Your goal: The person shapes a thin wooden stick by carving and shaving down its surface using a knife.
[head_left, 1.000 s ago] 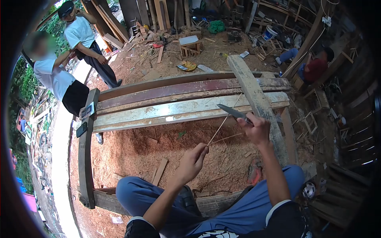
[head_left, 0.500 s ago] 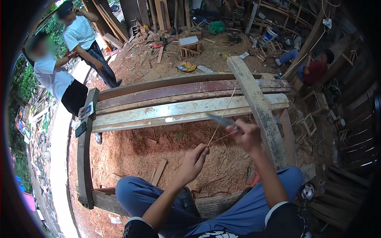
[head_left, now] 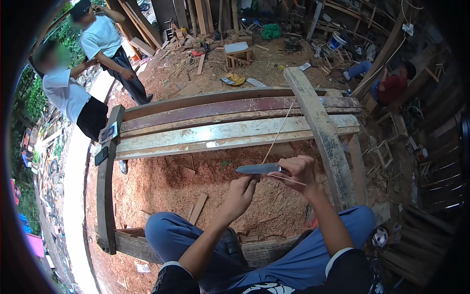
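Note:
My right hand [head_left: 299,172] is closed around the handle of a knife [head_left: 257,169], its blade pointing left. Just below the blade, my left hand [head_left: 239,196] pinches the lower end of a thin, pale strip [head_left: 279,132], which looks like bamboo or wood. The strip slants up and to the right, past the blade. A second thin strand [head_left: 293,181] runs from beside the blade to the right, across my right hand. The blade lies against or very close to the strip at my left fingertips; exact contact cannot be made out.
Long planks [head_left: 196,134] lie across a wooden frame in front of me, with a thick beam [head_left: 318,122] over their right end. A phone [head_left: 101,156] rests on the left beam. Shavings cover the ground. Two people stand at left; another person [head_left: 391,85] sits at right.
The knife has come down and left, from above the strip to just over my left fingertips. My left hand stays nearly in place, still pinching the strip.

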The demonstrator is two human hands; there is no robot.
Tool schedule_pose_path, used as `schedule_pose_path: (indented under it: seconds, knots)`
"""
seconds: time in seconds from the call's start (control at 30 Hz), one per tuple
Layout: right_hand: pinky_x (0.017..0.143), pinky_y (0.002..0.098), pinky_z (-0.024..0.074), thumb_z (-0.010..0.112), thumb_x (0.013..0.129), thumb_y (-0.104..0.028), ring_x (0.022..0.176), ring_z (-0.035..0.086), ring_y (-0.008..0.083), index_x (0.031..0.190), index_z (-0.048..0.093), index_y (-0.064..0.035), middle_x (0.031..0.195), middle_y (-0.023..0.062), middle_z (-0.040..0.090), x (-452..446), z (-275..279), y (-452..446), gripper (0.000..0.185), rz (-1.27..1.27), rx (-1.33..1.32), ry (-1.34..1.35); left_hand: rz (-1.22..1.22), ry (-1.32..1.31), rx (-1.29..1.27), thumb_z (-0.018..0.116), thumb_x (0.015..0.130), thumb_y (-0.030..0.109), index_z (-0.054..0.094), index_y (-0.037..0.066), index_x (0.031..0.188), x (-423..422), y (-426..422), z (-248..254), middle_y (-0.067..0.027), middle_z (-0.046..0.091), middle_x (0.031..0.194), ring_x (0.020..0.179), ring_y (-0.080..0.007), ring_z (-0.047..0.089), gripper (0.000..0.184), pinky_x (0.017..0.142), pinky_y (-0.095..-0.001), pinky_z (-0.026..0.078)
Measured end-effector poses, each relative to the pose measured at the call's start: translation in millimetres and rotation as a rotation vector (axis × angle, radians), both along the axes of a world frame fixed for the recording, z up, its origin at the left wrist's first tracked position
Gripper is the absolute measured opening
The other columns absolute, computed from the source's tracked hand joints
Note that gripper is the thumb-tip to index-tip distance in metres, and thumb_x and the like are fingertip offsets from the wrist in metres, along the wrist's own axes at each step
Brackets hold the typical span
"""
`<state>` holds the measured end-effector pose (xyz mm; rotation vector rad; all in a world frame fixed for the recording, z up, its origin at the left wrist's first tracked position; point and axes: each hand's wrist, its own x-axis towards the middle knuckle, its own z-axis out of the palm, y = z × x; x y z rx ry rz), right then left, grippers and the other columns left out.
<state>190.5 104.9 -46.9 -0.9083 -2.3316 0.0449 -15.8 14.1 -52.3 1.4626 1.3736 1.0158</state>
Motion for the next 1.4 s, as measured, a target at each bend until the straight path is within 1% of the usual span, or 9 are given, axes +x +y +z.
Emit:
schedule_pose_path:
  seconds: [0.2,0.5,0.53,0.57,0.67,0.77,0.87,1.13,1.4]
  knots:
    - [0.040,0.0314,0.0361,0.055,0.093,-0.062,0.040,0.050,0.0134,0.067,0.058,-0.0150,0.047,-0.0017,0.050,33.2,6.3,26.5,0.054,-0.425,-0.254,0.089,-0.078,0.026,0.024,0.050,0.102,0.015,0.057,0.001,0.101,-0.3,-10.2,5.9,-0.0149,0.053,0.067,0.056,-0.0230,0.050,0.016,0.056,-0.0371,0.042]
    - [0.041,0.0336,0.0403,0.055,0.092,-0.062,0.041,0.056,0.0164,0.067,0.060,-0.0129,0.048,0.0021,0.054,-6.9,0.9,-2.8,0.055,0.029,-0.152,0.063,-0.038,-0.034,-0.027,0.049,0.102,0.015,0.055,0.000,0.099,-2.5,-8.1,4.0,-0.0124,0.051,0.065,0.056,-0.0219,0.049,0.017,0.055,-0.0361,0.041]
    - [0.041,0.0340,0.0406,0.057,0.092,-0.061,0.041,0.056,0.0169,0.067,0.061,-0.0126,0.048,0.0026,0.054,-1.8,5.1,1.7,0.054,-0.088,-0.202,0.092,-0.058,-0.038,-0.059,0.048,0.102,0.015,0.055,0.000,0.099,-1.6,-7.3,11.8,-0.0123,0.051,0.065,0.056,-0.0218,0.050,0.017,0.055,-0.0359,0.041]
    - [0.041,0.0345,0.0410,0.058,0.092,-0.060,0.041,0.056,0.0175,0.067,0.061,-0.0123,0.048,0.0031,0.054,5.5,10.2,6.8,0.054,-0.204,-0.249,0.119,-0.081,-0.058,-0.086,0.047,0.105,0.021,0.054,0.003,0.094,-1.8,-8.8,7.6,0.0003,0.048,0.067,0.061,-0.0083,0.046,0.022,0.057,-0.0266,0.040]
    - [0.042,0.0366,0.0422,0.060,0.091,-0.058,0.043,0.057,0.0215,0.069,0.062,-0.0107,0.049,0.0056,0.054,10.9,11.8,12.4,0.052,-0.291,-0.233,0.132,-0.101,-0.065,-0.069,0.047,0.105,0.023,0.055,0.004,0.094,0.3,-9.3,3.4,0.0008,0.048,0.070,0.063,-0.0074,0.047,0.024,0.057,-0.0261,0.040]
    - [0.043,0.0359,0.0434,0.062,0.091,-0.056,0.046,0.060,0.0230,0.069,0.062,-0.0111,0.052,0.0063,0.056,-16.3,3.9,-17.8,0.050,-0.129,-0.265,0.069,-0.054,-0.134,-0.151,0.047,0.104,0.024,0.056,0.003,0.095,-1.4,-8.0,5.0,-0.0005,0.049,0.070,0.064,-0.0079,0.048,0.024,0.058,-0.0265,0.041]
    - [0.044,0.0347,0.0443,0.062,0.090,-0.058,0.045,0.059,0.0215,0.069,0.063,-0.0124,0.052,0.0056,0.056,-28.8,-1.6,-29.5,0.050,0.068,-0.271,0.105,-0.021,0.062,0.177,0.047,0.102,0.015,0.056,0.000,0.098,-4.5,-8.4,-23.0,-0.0123,0.054,0.071,0.062,-0.0247,0.052,0.017,0.062,-0.0355,0.045]
    - [0.043,0.0367,0.0432,0.053,0.092,-0.065,0.044,0.058,0.0204,0.069,0.062,-0.0128,0.046,0.0037,0.051,22.0,2.1,18.4,0.058,-0.350,-0.303,0.127,-0.144,0.006,-0.088,0.047,0.104,0.021,0.055,0.001,0.097,1.3,-12.1,13.7,-0.0072,0.051,0.069,0.062,-0.0156,0.050,0.023,0.058,-0.0323,0.042]
    - [0.045,0.0376,0.0434,0.058,0.092,-0.059,0.047,0.060,0.0246,0.071,0.062,-0.0127,0.050,0.0050,0.053,-11.4,-11.8,-13.1,0.051,-0.035,-0.230,0.086,-0.036,-0.084,-0.049,0.046,0.104,0.019,0.053,0.000,0.095,3.0,-4.2,1.0,-0.0098,0.050,0.065,0.057,-0.0174,0.048,0.022,0.055,-0.0351,0.041]
